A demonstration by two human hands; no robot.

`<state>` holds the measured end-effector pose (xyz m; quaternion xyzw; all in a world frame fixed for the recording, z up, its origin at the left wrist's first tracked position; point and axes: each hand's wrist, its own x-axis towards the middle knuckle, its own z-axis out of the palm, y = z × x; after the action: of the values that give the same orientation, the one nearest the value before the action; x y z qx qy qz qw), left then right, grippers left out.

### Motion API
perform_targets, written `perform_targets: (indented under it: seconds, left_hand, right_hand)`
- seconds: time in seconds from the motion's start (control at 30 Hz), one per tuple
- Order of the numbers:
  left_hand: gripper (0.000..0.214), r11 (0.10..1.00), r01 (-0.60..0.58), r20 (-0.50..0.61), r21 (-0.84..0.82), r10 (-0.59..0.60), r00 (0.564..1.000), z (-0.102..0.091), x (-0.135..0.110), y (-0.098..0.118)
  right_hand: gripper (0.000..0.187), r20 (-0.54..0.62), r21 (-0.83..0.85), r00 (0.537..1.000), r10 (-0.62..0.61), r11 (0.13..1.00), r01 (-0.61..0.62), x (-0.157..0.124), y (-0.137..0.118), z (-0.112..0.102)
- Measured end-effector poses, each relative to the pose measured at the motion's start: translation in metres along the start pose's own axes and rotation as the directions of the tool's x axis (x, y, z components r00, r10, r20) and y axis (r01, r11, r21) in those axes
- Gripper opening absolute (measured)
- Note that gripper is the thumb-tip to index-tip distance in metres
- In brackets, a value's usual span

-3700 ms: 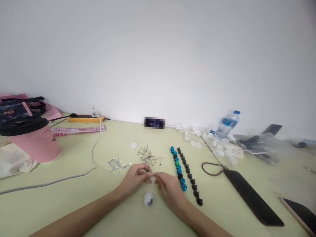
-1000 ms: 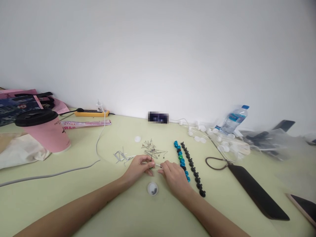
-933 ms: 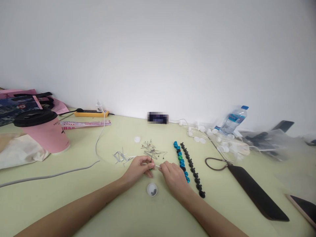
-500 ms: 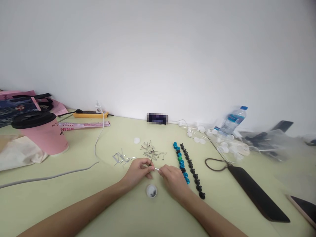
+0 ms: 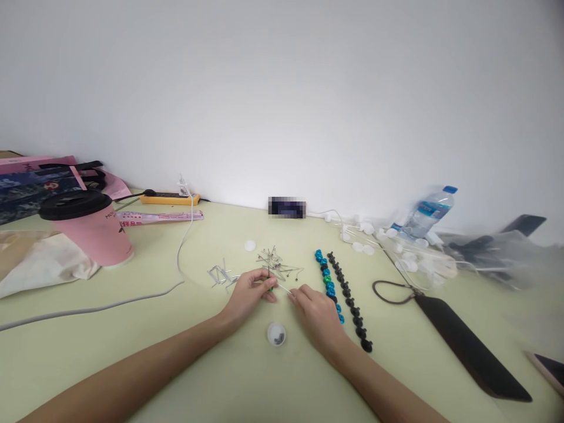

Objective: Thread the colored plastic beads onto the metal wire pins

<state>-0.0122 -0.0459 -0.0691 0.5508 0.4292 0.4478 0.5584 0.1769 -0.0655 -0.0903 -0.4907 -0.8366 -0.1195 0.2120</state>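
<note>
My left hand pinches a small green bead with a dark pin standing up from it. My right hand pinches the near end of a thin metal pin that points at the bead. Both hands rest on the pale green table. Just behind them lie a heap of metal pins and a heap of bent metal pieces. A small white cap with dark bits in it sits in front of the hands. A row of blue beads and a row of black beads lie to the right.
A pink cup with a black lid stands at the left beside a cloth bag. A grey cable runs to a yellow power strip. At the right are a water bottle, white caps, a dark flat case and a phone.
The view has shifted a little, so everything sits slightly further right and higher. Both hands stay pinched together over the bead and pin, with small finger movements only.
</note>
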Motion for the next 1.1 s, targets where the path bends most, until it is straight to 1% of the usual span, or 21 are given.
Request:
perform_targets:
  seconds: [0.07, 0.2, 0.27, 0.33, 0.43, 0.57, 0.63, 0.73, 0.83, 0.97, 1.03, 1.1]
  left_hand:
    - [0.025, 0.999, -0.031, -0.020, -0.030, 0.030, 0.999, -0.001, 0.000, 0.001]
    - [0.024, 0.989, -0.139, -0.120, -0.046, 0.132, 0.984, -0.003, -0.001, 0.004]
    - [0.024, 0.979, -0.192, -0.157, -0.068, 0.179, 0.971, -0.004, -0.002, 0.005]
    - [0.025, 0.972, -0.208, -0.178, -0.108, 0.187, 0.966, -0.005, -0.001, 0.004]
    - [0.025, 0.958, -0.187, -0.182, -0.218, 0.149, 0.972, -0.008, 0.001, 0.004]
    - [0.020, 0.896, -0.133, -0.152, -0.424, 0.074, 0.986, -0.013, 0.004, 0.013]
    - [0.019, 0.868, -0.099, -0.128, -0.486, 0.042, 0.991, -0.015, 0.004, 0.020]
    - [0.018, 0.848, -0.063, -0.087, -0.527, 0.020, 0.996, -0.016, 0.001, 0.030]
    - [0.018, 0.851, -0.020, -0.027, -0.525, 0.007, 1.000, -0.014, -0.005, 0.036]
    - [0.019, 0.861, 0.011, 0.007, -0.509, -0.009, 1.000, -0.011, -0.011, 0.040]
    - [0.019, 0.854, 0.005, 0.013, -0.520, 0.002, 1.000, -0.010, -0.012, 0.042]
    - [0.019, 0.847, 0.000, 0.023, -0.532, 0.015, 1.000, -0.009, -0.012, 0.044]
  right_hand:
    - [0.022, 0.031, -0.015, 0.999, -0.021, 1.000, 0.022, 0.000, -0.001, 0.000]
    - [0.019, 0.118, -0.057, 0.992, -0.050, 0.997, 0.057, 0.001, -0.003, 0.000]
    - [0.016, 0.151, -0.032, 0.986, -0.072, 0.996, 0.078, 0.003, -0.005, -0.001]
    - [0.016, 0.175, 0.016, 0.979, -0.109, 0.994, 0.107, 0.005, -0.006, -0.003]
    - [0.027, 0.187, 0.081, 0.973, -0.139, 0.989, 0.125, 0.005, -0.008, -0.008]
    - [0.020, 0.187, 0.139, 0.971, -0.151, 0.982, 0.126, 0.002, -0.011, -0.014]
    - [0.019, 0.181, 0.161, 0.968, -0.171, 0.977, 0.143, 0.000, -0.013, -0.017]
    - [0.020, 0.200, 0.224, 0.959, -0.203, 0.962, 0.157, 0.002, -0.018, -0.023]
    - [0.031, 0.241, 0.329, 0.943, -0.230, 0.934, 0.143, 0.006, -0.019, -0.032]
    - [0.041, 0.209, 0.490, 0.950, -0.231, 0.866, 0.102, 0.005, -0.014, -0.038]
    - [0.048, 0.194, 0.529, 0.953, -0.233, 0.843, 0.098, 0.002, -0.012, -0.037]
    - [0.054, 0.198, 0.538, 0.951, -0.239, 0.837, 0.099, 0.000, -0.014, -0.036]
